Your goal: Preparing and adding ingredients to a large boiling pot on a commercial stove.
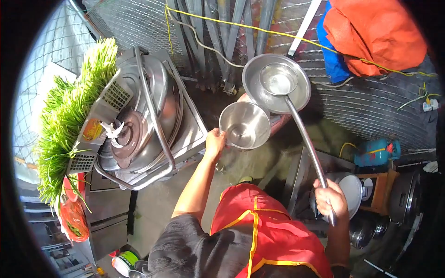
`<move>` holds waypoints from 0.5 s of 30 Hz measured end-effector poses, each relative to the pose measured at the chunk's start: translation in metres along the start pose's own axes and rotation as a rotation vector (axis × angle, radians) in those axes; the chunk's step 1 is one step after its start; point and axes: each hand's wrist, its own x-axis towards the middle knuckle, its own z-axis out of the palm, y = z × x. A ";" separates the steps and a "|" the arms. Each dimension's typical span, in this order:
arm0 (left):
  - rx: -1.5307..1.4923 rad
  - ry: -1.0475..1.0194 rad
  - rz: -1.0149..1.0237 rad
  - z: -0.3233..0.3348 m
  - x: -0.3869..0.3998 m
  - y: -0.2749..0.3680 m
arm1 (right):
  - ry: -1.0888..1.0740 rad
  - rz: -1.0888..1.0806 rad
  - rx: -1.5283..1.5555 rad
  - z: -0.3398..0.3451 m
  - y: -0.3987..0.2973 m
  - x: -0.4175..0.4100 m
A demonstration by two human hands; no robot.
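My left hand (pixel 215 140) grips the handle side of a deep stainless steel pot (pixel 244 125), its mouth facing up and no food visible inside. My right hand (pixel 330 198) is closed around the long metal handle of a ladle (pixel 306 135). The ladle's round bowl shows within the outline of a wide metal basin (pixel 252 81); whether it touches the bottom I cannot tell. Something clear and shiny, perhaps water, glints in the ladle bowl. The pot overlaps the basin's lower left rim in view. Beneath both, a pinkish thing (pixel 280 125) is mostly hidden.
At left, a large lidded steel vessel (pixel 170 100) with a tubular handle stands on a metal stand. Cut green stalks (pixel 69 121) fill a plastic crate (pixel 116 92) beside it. A teal gas cylinder (pixel 372 154) is at right. Metal bars (pixel 222 38) lean against mesh behind a yellow cord (pixel 243 26).
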 end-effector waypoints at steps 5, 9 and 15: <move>-0.005 0.009 -0.024 0.008 -0.006 0.004 | 0.041 0.028 -0.078 0.005 -0.002 -0.059; -0.090 0.037 0.005 0.014 -0.012 0.005 | 0.030 0.094 -0.146 0.003 0.007 -0.085; -0.074 0.044 -0.010 0.022 -0.032 0.023 | 0.025 0.105 -0.354 -0.007 0.031 -0.101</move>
